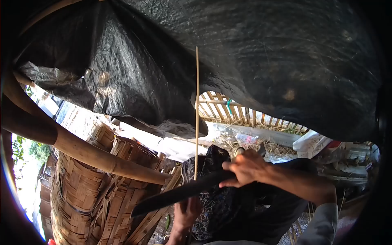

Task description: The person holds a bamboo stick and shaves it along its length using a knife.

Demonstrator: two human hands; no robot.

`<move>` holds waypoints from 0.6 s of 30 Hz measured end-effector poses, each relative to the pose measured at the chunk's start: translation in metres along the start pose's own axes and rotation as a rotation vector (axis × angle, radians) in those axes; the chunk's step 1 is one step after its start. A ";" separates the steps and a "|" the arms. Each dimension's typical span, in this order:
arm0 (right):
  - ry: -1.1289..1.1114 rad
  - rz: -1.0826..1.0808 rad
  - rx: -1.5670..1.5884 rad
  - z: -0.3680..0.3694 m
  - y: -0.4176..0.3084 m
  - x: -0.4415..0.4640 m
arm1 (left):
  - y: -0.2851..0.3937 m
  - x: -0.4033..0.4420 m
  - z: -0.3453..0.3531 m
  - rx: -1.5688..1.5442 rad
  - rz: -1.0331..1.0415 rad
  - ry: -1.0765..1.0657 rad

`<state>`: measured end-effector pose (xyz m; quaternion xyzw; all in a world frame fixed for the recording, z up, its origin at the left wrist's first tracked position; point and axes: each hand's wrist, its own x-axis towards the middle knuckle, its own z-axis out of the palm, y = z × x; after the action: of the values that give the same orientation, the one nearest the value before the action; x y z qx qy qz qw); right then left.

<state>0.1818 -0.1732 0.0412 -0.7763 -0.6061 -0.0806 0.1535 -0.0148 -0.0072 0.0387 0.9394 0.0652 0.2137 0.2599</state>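
A machete (pixel 175 195) with a long dark blade lies across the view, its tip toward the lower left. My right hand (pixel 247 167) is closed around its handle end; the handle is mostly hidden by the fingers. Below the blade, my left hand (pixel 188 212) is closed on a thin bamboo strip (pixel 197 110), which stands nearly upright. The blade crosses in front of the strip's lower part, just above my left hand; I cannot tell whether they touch. Dark patterned cloth (pixel 210 212) covers my leg behind both hands.
Woven bamboo baskets (pixel 77 192) stand at the left, with split bamboo pieces beside them. A thick bamboo pole (pixel 85 151) slants in front of them. Black plastic sheeting (pixel 277 61) hangs low overhead. Beyond is a bamboo slat fence (pixel 228 110).
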 end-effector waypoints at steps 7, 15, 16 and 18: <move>0.150 0.087 -0.016 -0.006 0.012 0.023 | 0.041 0.034 -0.018 -1.015 -0.704 0.031; 0.132 0.801 0.196 -0.070 0.077 0.035 | 0.049 0.013 -0.019 -0.984 -0.738 -0.159; 0.090 0.857 0.231 -0.068 0.075 0.029 | 0.047 0.018 -0.020 -0.988 -0.738 -0.152; 0.214 0.719 0.134 -0.035 0.071 0.009 | 0.043 0.027 -0.020 -1.179 -0.827 -0.172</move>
<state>0.2551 -0.1923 0.0666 -0.9149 -0.2793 -0.0626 0.2848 0.0013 -0.0281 0.0864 0.5550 0.2682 0.0228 0.7871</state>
